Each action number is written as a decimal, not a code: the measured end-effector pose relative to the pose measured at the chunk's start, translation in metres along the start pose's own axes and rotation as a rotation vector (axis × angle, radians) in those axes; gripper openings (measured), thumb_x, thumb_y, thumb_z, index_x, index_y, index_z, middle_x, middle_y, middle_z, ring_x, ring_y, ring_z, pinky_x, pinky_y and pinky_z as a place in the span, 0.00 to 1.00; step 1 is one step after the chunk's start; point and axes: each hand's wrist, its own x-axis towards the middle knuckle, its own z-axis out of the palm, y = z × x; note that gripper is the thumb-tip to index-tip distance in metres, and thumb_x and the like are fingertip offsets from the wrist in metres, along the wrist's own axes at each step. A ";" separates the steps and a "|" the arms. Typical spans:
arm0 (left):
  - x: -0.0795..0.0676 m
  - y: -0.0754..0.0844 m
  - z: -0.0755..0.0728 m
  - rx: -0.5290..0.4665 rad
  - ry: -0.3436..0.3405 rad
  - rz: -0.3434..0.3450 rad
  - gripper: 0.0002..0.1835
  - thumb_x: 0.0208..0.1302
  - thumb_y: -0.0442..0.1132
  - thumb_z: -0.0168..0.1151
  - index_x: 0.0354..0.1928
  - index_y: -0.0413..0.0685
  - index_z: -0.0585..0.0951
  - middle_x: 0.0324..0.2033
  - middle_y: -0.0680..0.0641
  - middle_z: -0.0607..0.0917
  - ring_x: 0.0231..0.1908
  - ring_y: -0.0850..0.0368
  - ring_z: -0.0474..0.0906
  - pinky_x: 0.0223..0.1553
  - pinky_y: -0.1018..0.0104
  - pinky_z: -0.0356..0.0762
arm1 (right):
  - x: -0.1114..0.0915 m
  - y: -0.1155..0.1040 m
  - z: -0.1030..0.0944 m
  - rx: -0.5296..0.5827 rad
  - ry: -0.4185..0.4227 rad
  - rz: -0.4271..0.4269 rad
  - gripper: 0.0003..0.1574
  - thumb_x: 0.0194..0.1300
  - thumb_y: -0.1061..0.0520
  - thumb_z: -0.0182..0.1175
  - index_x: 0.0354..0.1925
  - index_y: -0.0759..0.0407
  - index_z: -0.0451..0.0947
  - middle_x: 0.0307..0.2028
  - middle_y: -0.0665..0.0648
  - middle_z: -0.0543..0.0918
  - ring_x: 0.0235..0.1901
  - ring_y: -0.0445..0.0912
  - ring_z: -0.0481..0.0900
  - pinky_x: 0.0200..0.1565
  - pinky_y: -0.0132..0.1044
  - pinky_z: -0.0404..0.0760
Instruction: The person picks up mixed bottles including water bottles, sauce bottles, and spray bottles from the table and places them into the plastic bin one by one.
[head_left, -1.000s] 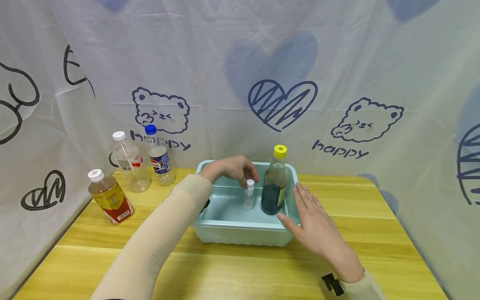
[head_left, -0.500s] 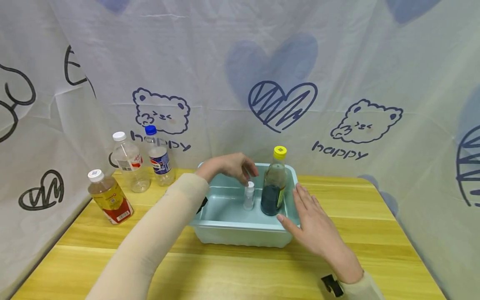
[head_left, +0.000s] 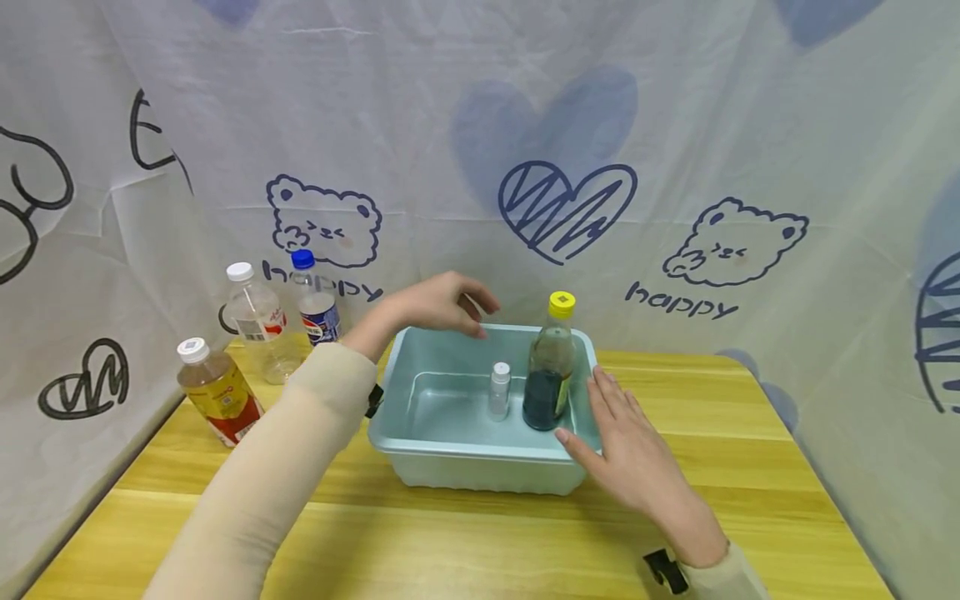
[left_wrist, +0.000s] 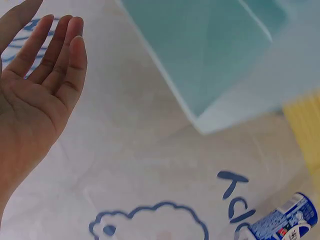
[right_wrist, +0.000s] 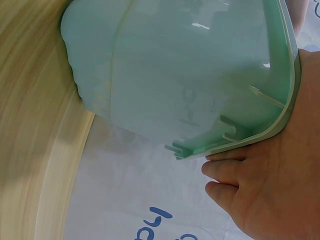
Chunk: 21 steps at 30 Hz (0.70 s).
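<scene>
My left hand (head_left: 446, 302) is raised over the back rim of a light teal plastic basin (head_left: 480, 467), fingers loosely bent around nothing. In the left wrist view the palm of that hand (left_wrist: 37, 100) is bare. Inside the basin, a small clear bottle with a white cap (head_left: 498, 396) stands upright near the middle. To its right is a taller bottle of dark liquid with a yellow cap (head_left: 550, 379). My right hand (head_left: 630, 446) rests with straight fingers along the basin's right rim; the right wrist view shows this hand (right_wrist: 270, 185) against the rim's edge.
Left of the basin on the wooden table (head_left: 465, 550) stand a white-capped bottle with a yellow and red label (head_left: 221, 396), a clear white-capped bottle (head_left: 258, 325) and a blue-capped Pepsi bottle (head_left: 318, 317). A printed white curtain (head_left: 427, 125) hangs behind.
My left hand has moved up and to the left, away from the small white-capped bottle, which stays standing in the basin. The right hand has kept its place at the rim.
</scene>
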 end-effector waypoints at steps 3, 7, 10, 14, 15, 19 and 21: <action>-0.014 0.001 -0.008 -0.005 0.038 0.015 0.26 0.65 0.35 0.72 0.65 0.41 0.80 0.61 0.43 0.82 0.59 0.47 0.81 0.58 0.57 0.82 | 0.000 0.000 0.000 0.000 -0.005 0.005 0.60 0.76 0.24 0.43 0.80 0.69 0.49 0.82 0.64 0.43 0.81 0.61 0.45 0.79 0.59 0.49; -0.032 -0.004 -0.015 0.003 0.090 0.035 0.26 0.66 0.34 0.72 0.65 0.43 0.80 0.62 0.43 0.81 0.60 0.47 0.80 0.59 0.54 0.82 | 0.000 0.000 0.000 0.002 -0.005 0.002 0.60 0.76 0.24 0.43 0.80 0.70 0.49 0.82 0.65 0.43 0.81 0.62 0.45 0.78 0.60 0.49; -0.049 -0.010 -0.018 0.008 0.136 0.048 0.26 0.66 0.34 0.72 0.65 0.43 0.79 0.62 0.43 0.81 0.60 0.45 0.80 0.59 0.51 0.82 | 0.001 -0.001 0.000 0.000 -0.004 -0.001 0.60 0.76 0.24 0.43 0.80 0.70 0.49 0.82 0.65 0.44 0.81 0.62 0.45 0.78 0.60 0.49; -0.070 -0.019 -0.018 0.004 0.210 0.072 0.26 0.67 0.34 0.71 0.66 0.43 0.79 0.62 0.43 0.81 0.59 0.44 0.81 0.58 0.50 0.83 | 0.001 -0.001 0.001 0.000 0.002 -0.008 0.60 0.77 0.25 0.44 0.80 0.71 0.49 0.82 0.66 0.44 0.80 0.62 0.46 0.78 0.60 0.49; -0.075 -0.022 -0.017 -0.004 0.229 0.074 0.26 0.67 0.35 0.71 0.66 0.43 0.79 0.62 0.43 0.81 0.59 0.45 0.81 0.57 0.50 0.83 | 0.001 -0.001 0.001 0.001 0.003 -0.010 0.60 0.77 0.25 0.44 0.80 0.71 0.49 0.82 0.66 0.44 0.80 0.63 0.46 0.78 0.60 0.49; -0.097 -0.033 -0.011 -0.025 0.309 0.060 0.25 0.67 0.36 0.72 0.65 0.45 0.79 0.62 0.45 0.82 0.58 0.47 0.82 0.57 0.51 0.84 | 0.001 -0.001 0.000 0.004 0.003 -0.011 0.60 0.77 0.26 0.44 0.80 0.71 0.49 0.82 0.66 0.44 0.80 0.63 0.46 0.78 0.61 0.50; -0.107 -0.040 -0.006 -0.032 0.346 0.045 0.25 0.68 0.37 0.72 0.65 0.47 0.80 0.62 0.45 0.82 0.57 0.48 0.82 0.56 0.51 0.84 | 0.001 -0.001 0.000 0.003 0.000 -0.006 0.59 0.77 0.26 0.44 0.80 0.71 0.49 0.82 0.66 0.44 0.80 0.63 0.46 0.78 0.61 0.50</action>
